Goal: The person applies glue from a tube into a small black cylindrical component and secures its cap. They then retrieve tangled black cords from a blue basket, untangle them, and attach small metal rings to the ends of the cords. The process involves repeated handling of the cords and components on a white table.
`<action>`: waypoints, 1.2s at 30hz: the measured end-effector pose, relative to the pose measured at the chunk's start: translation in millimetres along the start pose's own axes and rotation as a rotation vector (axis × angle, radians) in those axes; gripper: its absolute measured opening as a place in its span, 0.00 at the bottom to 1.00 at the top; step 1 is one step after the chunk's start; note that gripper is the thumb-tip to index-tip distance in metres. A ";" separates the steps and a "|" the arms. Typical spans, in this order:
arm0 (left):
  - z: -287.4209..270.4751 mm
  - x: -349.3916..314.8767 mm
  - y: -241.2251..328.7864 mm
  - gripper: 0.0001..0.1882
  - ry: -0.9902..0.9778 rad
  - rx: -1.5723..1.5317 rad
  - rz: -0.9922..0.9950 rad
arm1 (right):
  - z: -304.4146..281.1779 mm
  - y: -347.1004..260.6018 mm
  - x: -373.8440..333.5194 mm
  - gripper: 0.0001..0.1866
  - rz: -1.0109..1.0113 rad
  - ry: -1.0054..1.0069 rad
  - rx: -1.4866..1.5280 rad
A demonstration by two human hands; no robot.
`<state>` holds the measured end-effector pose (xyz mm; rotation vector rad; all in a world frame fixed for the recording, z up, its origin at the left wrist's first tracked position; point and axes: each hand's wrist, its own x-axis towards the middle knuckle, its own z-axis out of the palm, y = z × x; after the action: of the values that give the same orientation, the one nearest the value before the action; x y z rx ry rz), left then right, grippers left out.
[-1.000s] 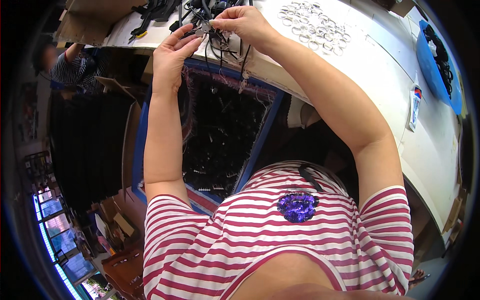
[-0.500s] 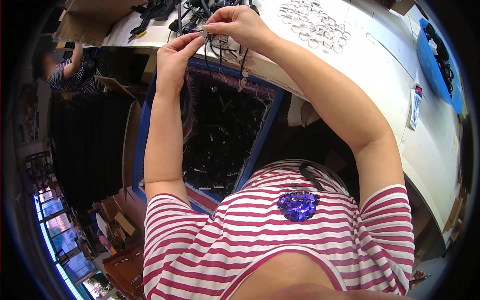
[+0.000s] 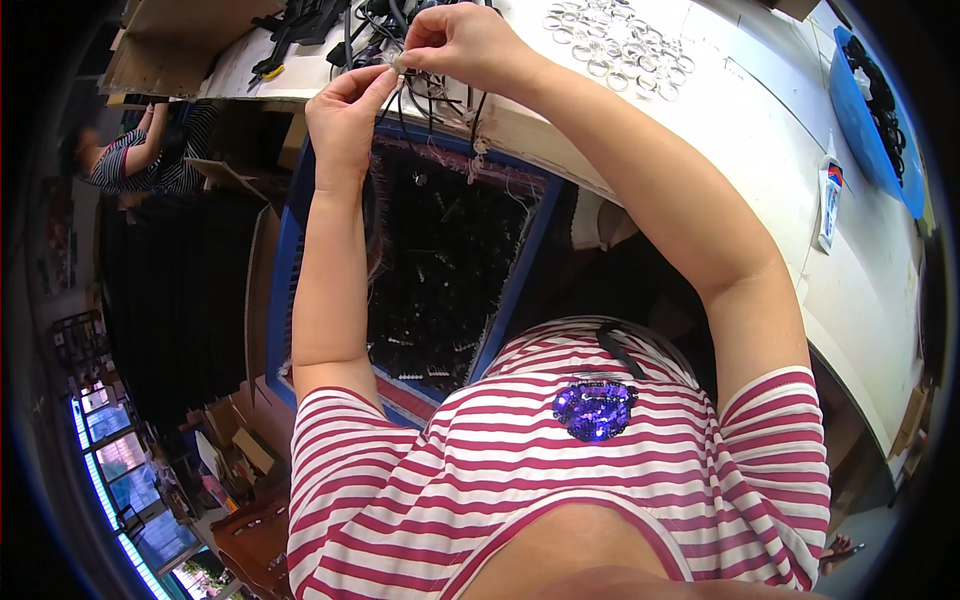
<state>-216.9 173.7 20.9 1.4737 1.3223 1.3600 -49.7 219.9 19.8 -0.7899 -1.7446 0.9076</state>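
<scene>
At the table's near edge, my left hand (image 3: 343, 120) pinches thumb against forefinger. My right hand (image 3: 466, 47) meets it there, its fingers also pinched together. Between the fingertips is a small pale piece (image 3: 397, 64), too small to name. Thin black cords (image 3: 430, 108) hang over the edge just below the hands, and more black cords and parts lie on the table behind them. To the right of my right hand, many clear and silvery rings (image 3: 618, 48) are spread on the white table top (image 3: 690, 130).
Below the table edge stands a blue-framed bin (image 3: 525, 255) lined with cloth, holding black pieces. Farther right are a tube (image 3: 829, 205) and a blue basin (image 3: 858, 120) with black items. Yellow-tipped snips (image 3: 268, 73) lie left. Another person (image 3: 135, 160) works at far left beside cartons.
Both hands have shifted slightly left and up, still pinched together at the fingertips. The other person's arm at the far left has moved a little.
</scene>
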 end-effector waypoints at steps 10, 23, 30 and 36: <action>-10.6 11.4 -8.2 0.18 -0.238 -0.351 -0.102 | -4.0 18.7 1.2 0.08 0.531 -0.238 0.651; -11.3 9.1 -14.0 0.18 0.016 -0.311 -0.140 | 9.3 10.4 -3.5 0.10 0.147 0.051 0.121; 0.8 2.1 15.4 0.15 0.052 -0.004 0.038 | 13.1 28.3 5.3 0.09 0.236 0.030 0.446; 0.5 11.3 13.2 0.09 -0.050 0.003 -0.038 | 12.0 25.1 -0.1 0.09 0.198 -0.002 0.352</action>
<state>-214.7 181.9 36.1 1.4676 1.3149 1.2898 -58.4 230.0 -4.6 -0.7338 -1.4676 1.3061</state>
